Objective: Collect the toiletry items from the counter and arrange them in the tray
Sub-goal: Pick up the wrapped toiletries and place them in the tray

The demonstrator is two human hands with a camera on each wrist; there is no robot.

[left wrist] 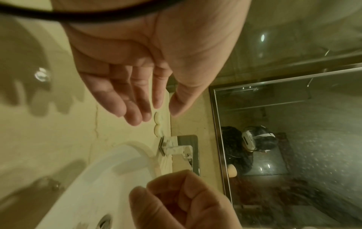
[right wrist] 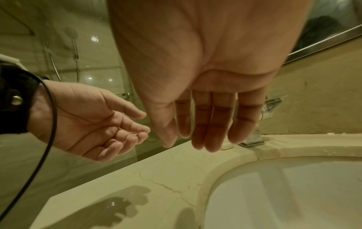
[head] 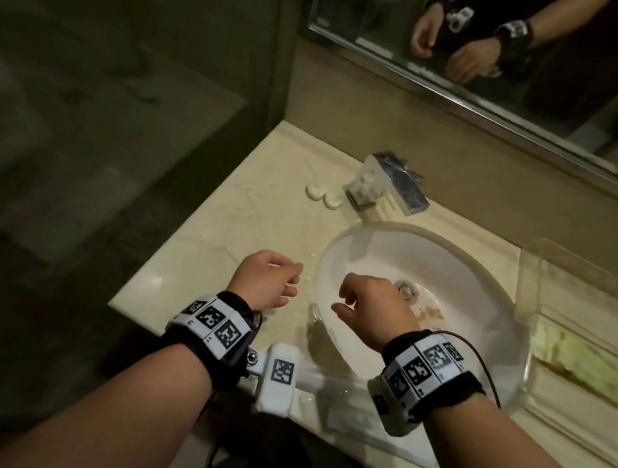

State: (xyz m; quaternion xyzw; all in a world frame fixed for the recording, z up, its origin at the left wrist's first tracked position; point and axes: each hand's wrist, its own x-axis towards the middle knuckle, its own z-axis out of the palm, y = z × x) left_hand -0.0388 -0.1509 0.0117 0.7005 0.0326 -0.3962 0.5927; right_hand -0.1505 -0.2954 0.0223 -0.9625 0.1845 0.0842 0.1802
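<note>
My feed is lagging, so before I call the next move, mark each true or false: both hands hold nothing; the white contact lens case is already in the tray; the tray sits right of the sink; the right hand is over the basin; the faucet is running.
1. Both hands hold nothing: true. Left hand and right hand show bare, relaxed fingers.
2. The white contact lens case is in the tray: false. It lies on the counter left of the faucet.
3. The clear tray sits right of the sink: true.
4. Right hand over the basin: true.
5. Faucet running: false. No stream shows.
</note>
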